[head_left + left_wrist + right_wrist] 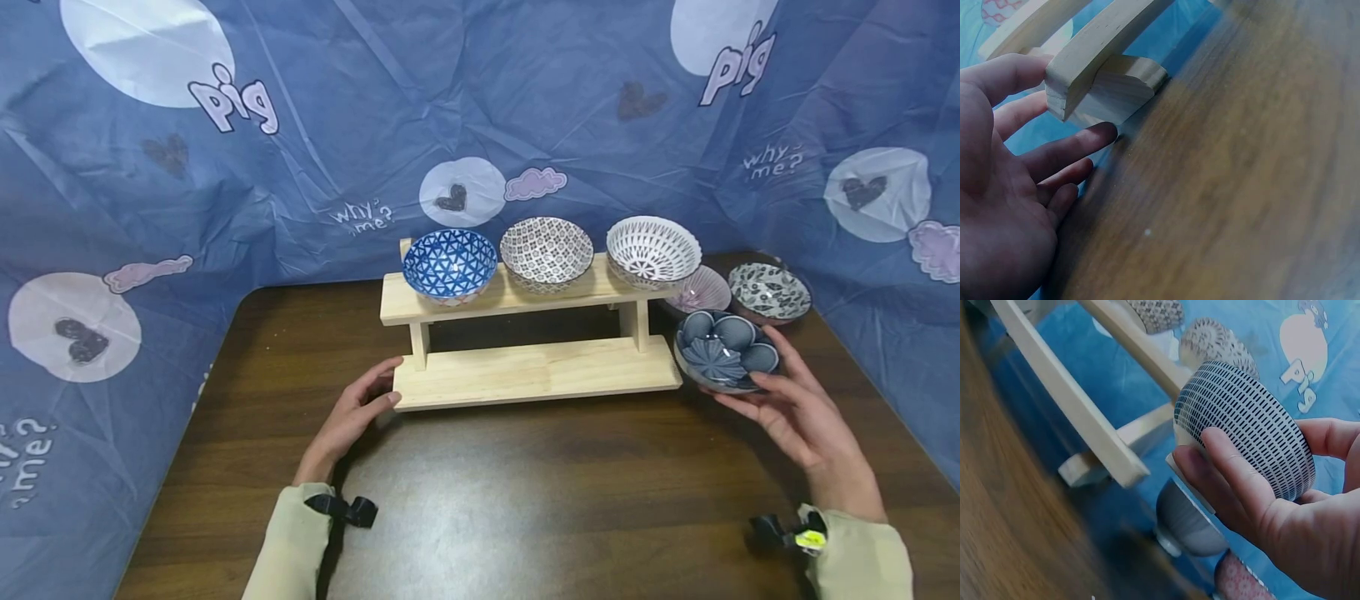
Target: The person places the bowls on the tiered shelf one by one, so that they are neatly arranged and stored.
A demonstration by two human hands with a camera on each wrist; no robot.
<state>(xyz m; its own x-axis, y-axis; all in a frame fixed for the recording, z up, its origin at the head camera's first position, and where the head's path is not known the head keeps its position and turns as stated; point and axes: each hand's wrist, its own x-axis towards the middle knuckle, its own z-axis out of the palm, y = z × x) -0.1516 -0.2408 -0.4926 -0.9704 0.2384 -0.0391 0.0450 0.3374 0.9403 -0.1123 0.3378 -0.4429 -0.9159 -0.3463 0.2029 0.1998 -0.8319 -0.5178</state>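
Observation:
A two-tier wooden stand (536,373) stands mid-table. My left hand (354,421) is at its left end, with thumb and index finger touching the end of the lower plank (1072,81). The other fingers (1072,150) stay extended beside it, holding nothing. My right hand (806,421) grips a grey-blue bowl (714,358) with a petal pattern inside, just off the stand's right end. Its outside (1247,419) is white with rows of dark dashes. Fingers support it from below and the thumb lies at its rim. The bowl is tilted toward me.
On the upper tier sit a blue triangle-patterned bowl (450,262), a brown-checked bowl (547,250) and a white bowl with dark strokes (653,250). Behind the held bowl are a pink bowl (705,290) and a leaf-patterned bowl (770,290). A blue printed cloth (337,150) hangs behind the table.

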